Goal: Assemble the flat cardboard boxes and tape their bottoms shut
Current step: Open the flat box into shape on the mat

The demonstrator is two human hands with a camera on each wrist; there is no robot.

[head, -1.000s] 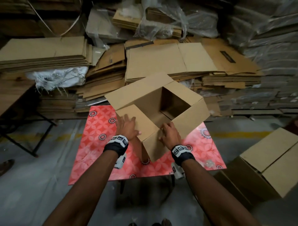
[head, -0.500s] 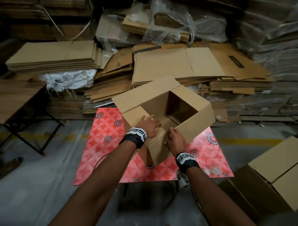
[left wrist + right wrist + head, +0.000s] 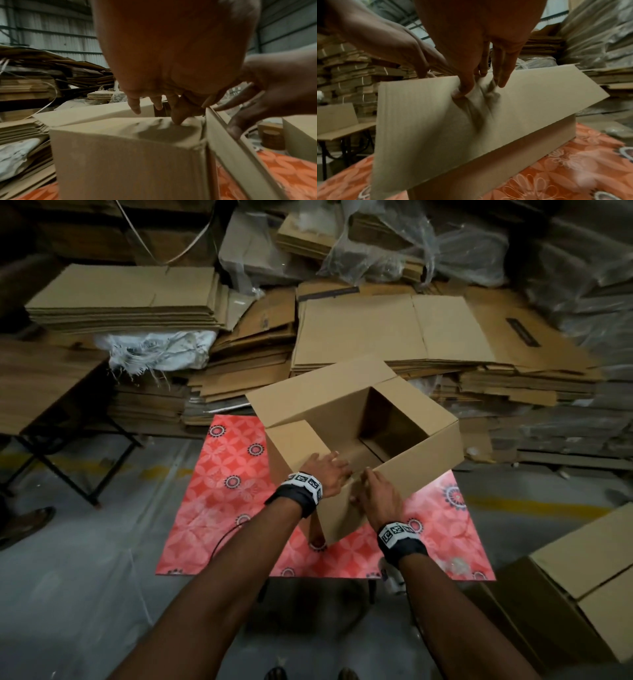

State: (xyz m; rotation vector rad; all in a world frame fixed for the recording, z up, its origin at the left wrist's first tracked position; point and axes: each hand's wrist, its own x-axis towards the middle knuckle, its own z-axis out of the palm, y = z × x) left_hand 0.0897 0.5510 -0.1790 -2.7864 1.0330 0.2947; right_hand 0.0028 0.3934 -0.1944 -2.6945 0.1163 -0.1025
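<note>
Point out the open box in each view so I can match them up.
Head: the box stands mid-frame on the patterned cloth.
Left wrist: the box fills the lower centre.
Right wrist: the box spans the centre, near flap tilted toward the camera.
Shared landmark: the patterned cloth under the box, at lower right in both wrist views.

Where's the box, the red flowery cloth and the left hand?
box (image 3: 424,453): head view, on its right-hand outer side.
red flowery cloth (image 3: 212,508): head view, on a bare patch left of the box.
left hand (image 3: 325,474): head view, on the back of the hand.
</note>
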